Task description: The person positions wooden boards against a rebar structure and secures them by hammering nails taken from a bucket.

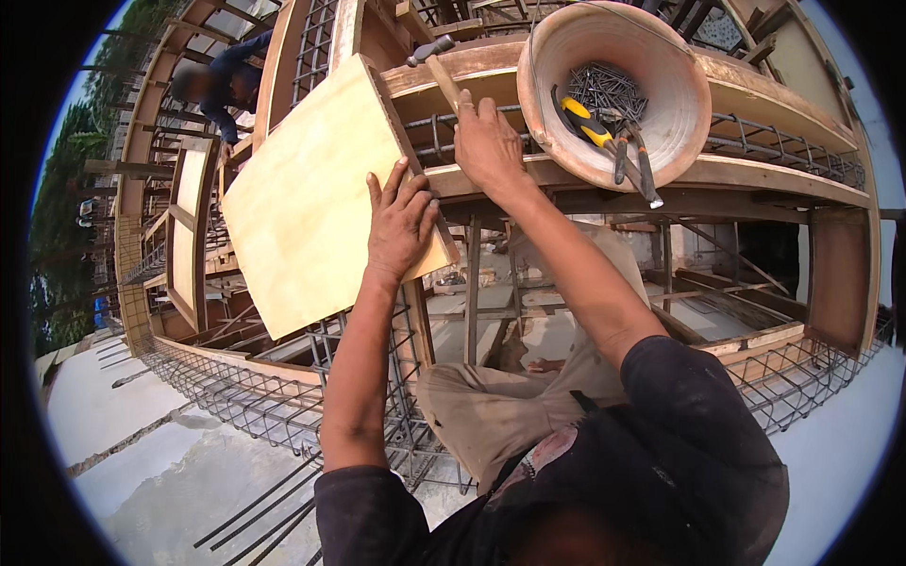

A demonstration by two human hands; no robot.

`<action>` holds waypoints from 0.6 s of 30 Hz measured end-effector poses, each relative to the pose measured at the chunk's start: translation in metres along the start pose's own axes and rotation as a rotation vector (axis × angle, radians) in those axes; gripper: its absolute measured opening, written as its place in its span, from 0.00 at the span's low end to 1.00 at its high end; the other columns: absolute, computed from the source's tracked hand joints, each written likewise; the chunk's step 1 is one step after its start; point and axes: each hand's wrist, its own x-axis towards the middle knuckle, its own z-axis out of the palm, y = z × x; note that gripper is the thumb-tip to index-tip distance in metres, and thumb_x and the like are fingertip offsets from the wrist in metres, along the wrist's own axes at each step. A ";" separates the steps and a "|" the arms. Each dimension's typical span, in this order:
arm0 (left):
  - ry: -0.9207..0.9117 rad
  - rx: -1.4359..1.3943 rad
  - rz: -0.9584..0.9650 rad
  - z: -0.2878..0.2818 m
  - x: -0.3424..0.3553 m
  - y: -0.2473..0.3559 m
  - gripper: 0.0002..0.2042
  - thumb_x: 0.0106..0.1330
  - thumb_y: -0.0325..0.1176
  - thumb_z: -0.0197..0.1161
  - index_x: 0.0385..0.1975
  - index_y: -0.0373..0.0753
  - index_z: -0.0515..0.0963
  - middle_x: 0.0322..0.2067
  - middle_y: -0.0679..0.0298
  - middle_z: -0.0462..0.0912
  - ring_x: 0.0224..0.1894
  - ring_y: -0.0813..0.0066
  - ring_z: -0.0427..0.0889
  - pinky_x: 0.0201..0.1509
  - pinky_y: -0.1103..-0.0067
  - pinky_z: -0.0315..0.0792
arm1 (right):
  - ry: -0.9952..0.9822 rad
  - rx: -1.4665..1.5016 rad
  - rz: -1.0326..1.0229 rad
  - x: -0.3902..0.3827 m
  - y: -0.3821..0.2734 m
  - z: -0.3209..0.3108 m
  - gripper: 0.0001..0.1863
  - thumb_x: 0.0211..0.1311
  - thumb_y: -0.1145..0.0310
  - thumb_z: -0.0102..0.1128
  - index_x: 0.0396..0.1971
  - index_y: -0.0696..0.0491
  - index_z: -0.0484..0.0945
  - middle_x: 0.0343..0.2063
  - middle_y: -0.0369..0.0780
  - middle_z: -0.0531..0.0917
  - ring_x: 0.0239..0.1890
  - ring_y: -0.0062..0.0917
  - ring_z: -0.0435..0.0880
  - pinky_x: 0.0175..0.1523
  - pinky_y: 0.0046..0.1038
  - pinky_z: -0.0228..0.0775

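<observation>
My left hand (401, 222) lies with fingers spread on the right part of a pale plywood board (297, 208), which rests tilted over the timber framework. My right hand (486, 146) grips the wooden handle of a hammer (434, 57), its metal head up and to the left, beside the board's wooden edge. Just right of it, a round bucket (675, 99) sits on the beam formwork, holding a pile of nails (604, 90), a yellow-and-black handled tool (585, 121) and pliers (634, 170) with dark handles.
A co-worker (226, 85) in dark clothing leans over formwork at upper left. Steel rebar cages (236, 396) run below and along the timber beams (774, 189). Beneath are openings with props. Pale concrete (113, 424) with protruding bars lies at lower left.
</observation>
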 end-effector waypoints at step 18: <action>0.206 -0.173 -0.039 -0.006 0.001 0.004 0.15 0.71 0.36 0.57 0.56 0.44 0.76 0.61 0.60 0.73 0.72 0.58 0.60 0.79 0.56 0.45 | -0.099 0.024 -0.036 0.028 0.106 -0.195 0.14 0.62 0.64 0.60 0.39 0.58 0.85 0.34 0.48 0.85 0.39 0.40 0.85 0.48 0.38 0.74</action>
